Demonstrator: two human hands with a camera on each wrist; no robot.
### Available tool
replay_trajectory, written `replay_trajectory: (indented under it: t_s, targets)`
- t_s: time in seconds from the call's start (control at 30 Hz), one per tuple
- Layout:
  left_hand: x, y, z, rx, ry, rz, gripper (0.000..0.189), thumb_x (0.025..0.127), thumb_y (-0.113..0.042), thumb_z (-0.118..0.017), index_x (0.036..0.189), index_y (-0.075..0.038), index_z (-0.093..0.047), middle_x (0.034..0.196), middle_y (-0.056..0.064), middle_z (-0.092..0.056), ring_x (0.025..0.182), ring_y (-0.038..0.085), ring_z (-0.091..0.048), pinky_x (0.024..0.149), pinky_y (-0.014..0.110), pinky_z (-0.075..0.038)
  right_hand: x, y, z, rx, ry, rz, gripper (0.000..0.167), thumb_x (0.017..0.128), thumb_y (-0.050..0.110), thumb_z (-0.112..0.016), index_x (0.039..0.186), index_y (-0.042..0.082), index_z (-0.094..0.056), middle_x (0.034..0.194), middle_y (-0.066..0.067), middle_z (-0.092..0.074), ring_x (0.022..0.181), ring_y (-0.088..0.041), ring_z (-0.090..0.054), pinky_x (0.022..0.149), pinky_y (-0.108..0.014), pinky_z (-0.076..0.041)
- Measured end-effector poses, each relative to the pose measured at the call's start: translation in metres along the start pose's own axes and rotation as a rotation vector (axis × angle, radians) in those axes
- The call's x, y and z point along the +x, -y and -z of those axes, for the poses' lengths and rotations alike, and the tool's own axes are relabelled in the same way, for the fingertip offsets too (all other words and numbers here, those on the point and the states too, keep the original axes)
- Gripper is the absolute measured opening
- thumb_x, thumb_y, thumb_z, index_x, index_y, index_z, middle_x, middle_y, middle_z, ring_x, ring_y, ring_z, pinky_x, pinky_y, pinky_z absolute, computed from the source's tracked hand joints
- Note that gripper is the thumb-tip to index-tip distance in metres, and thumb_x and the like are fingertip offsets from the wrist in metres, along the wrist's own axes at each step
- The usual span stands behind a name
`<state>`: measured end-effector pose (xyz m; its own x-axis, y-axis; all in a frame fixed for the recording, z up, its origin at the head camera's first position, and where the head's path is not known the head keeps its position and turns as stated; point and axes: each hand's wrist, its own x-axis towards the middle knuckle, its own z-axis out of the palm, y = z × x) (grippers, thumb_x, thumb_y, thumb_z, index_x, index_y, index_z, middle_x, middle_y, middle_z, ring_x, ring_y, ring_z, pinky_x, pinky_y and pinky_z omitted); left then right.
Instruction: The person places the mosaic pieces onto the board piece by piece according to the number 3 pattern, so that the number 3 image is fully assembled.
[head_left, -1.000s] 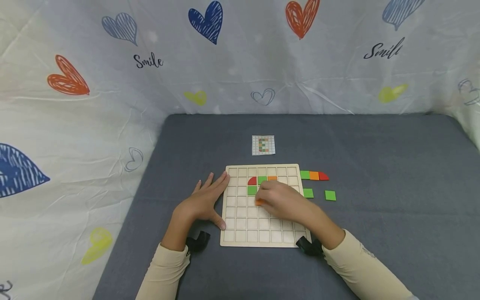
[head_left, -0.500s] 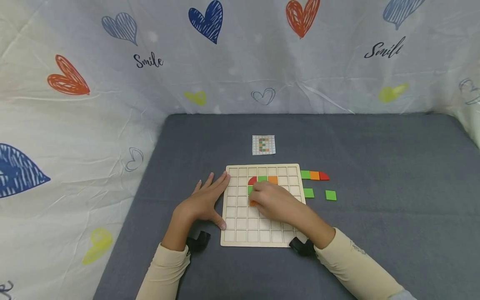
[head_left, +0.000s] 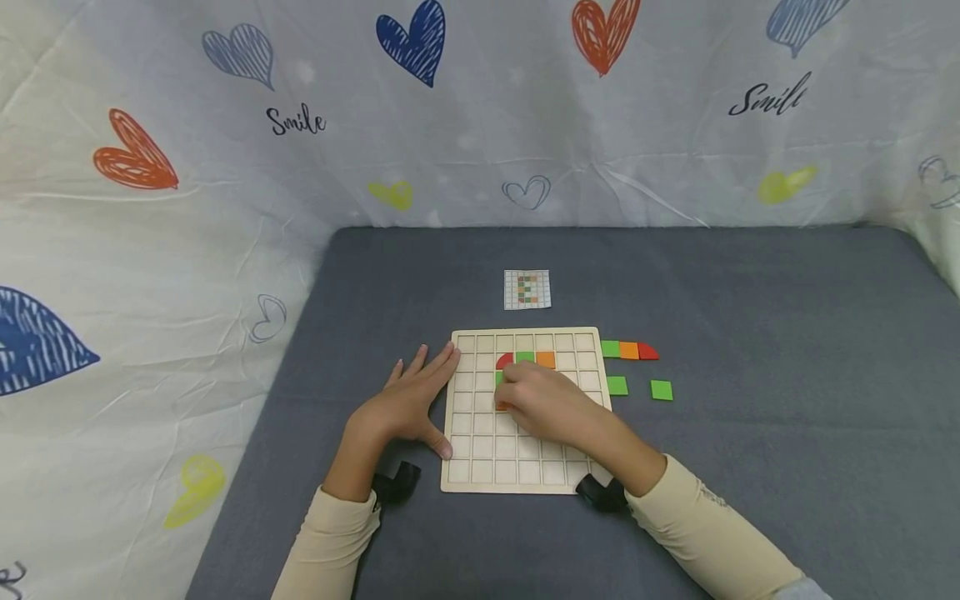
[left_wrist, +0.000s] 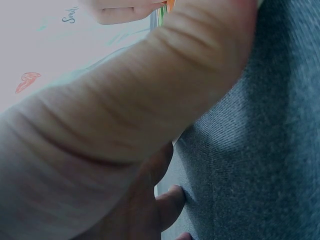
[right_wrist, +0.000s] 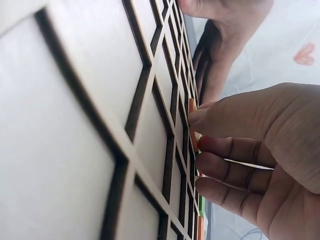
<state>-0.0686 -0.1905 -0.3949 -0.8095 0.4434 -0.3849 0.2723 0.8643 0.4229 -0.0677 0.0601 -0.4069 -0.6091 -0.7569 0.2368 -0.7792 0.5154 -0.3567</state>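
A pale wooden grid board [head_left: 480,472] lies on the table, bearing a red quarter-round tile [head_left: 505,362], a green square tile [head_left: 524,357] and an orange one [head_left: 545,359] in one row. Another green tile [head_left: 498,379] shows below the red one, partly covered by fingers. My right hand [head_left: 547,404] pinches an orange square tile [right_wrist: 193,131] by thumb and index finger, low over a cell under that green tile; the tile stands tilted against the grid. With fingers spread, my left hand [head_left: 408,408] rests at the board's left edge, index fingertip and thumb touching the rim.
Right of the board lie a row of green [head_left: 610,349], orange [head_left: 628,351] and red [head_left: 647,352] tiles, plus two separate green squares [head_left: 617,386] [head_left: 662,390]. Behind the board is a small printed pattern card [head_left: 527,290]. A curtain [head_left: 480,108] hangs along the far table edge.
My right hand has shifted a little left across the board with the orange tile, to the column under the red tile. The left hand has stayed put.
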Motion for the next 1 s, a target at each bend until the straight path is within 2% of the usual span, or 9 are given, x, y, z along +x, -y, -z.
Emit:
replay_trajectory:
  t_s: [0.3, 0.43, 0.63, 0.77, 1.0]
  targets:
    - [0.001, 0.0, 0.0, 0.003, 0.01, 0.003, 0.15, 0.047, -0.054, -0.096, 0.163, -0.016, -0.009, 0.167, 0.0, -0.001, 0.151, 0.035, 0.007, 0.116, 0.062, 0.001, -0.004, 0.0, 0.003, 0.009, -0.002, 0.01, 0.011, 0.083, 0.001, -0.076, 0.089, 0.01, -0.078, 0.083, 0.001, -0.059, 0.078, -0.016, -0.055, 0.072, -0.028, -0.05]
    - [0.002, 0.001, 0.0, 0.007, 0.012, 0.011, 0.151, 0.046, -0.053, -0.097, 0.163, -0.015, -0.009, 0.167, 0.0, -0.001, 0.151, 0.035, 0.007, 0.116, 0.062, 0.001, -0.009, -0.002, 0.007, 0.005, 0.015, 0.019, 0.014, 0.083, -0.001, -0.071, 0.09, 0.01, -0.076, 0.086, 0.002, -0.06, 0.079, -0.017, -0.054, 0.073, -0.028, -0.049]
    - [0.002, 0.0, 0.0, 0.011, 0.011, 0.017, 0.151, 0.047, -0.052, -0.097, 0.163, -0.017, -0.009, 0.167, -0.001, 0.0, 0.151, 0.034, 0.007, 0.117, 0.061, 0.002, -0.02, -0.008, 0.013, 0.032, -0.002, 0.029, 0.018, 0.084, -0.004, -0.065, 0.088, 0.01, -0.075, 0.087, 0.001, -0.065, 0.082, -0.017, -0.057, 0.075, -0.031, -0.051]
    - [0.003, 0.0, -0.001, 0.012, 0.009, 0.02, 0.15, 0.047, -0.052, -0.098, 0.163, -0.018, -0.008, 0.167, -0.002, 0.0, 0.151, 0.032, 0.008, 0.117, 0.06, 0.003, -0.031, -0.015, 0.021, 0.038, -0.019, -0.011, 0.018, 0.083, -0.004, -0.069, 0.092, 0.01, -0.076, 0.09, 0.0, -0.066, 0.083, -0.017, -0.058, 0.075, -0.031, -0.051]
    - [0.002, 0.0, -0.002, 0.008, 0.008, 0.016, 0.15, 0.047, -0.052, -0.098, 0.163, -0.017, -0.009, 0.167, -0.002, 0.0, 0.151, 0.032, 0.008, 0.117, 0.061, 0.002, -0.054, -0.034, 0.039, 0.003, -0.036, -0.149, 0.021, 0.082, -0.005, -0.07, 0.097, 0.008, -0.077, 0.094, 0.0, -0.067, 0.088, -0.019, -0.062, 0.076, -0.036, -0.053]
